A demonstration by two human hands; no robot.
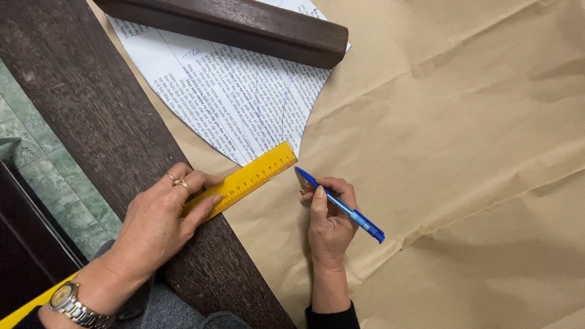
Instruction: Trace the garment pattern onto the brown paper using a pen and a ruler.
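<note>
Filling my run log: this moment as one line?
left hand: pressing yellow ruler | right hand: holding blue pen | surface: brown paper

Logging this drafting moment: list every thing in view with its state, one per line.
left hand: pressing the yellow ruler flat
right hand: gripping the blue pen, tip on paper
brown paper: spread out, creased
printed sheet: flat, weighted by dark wooden block
</note>
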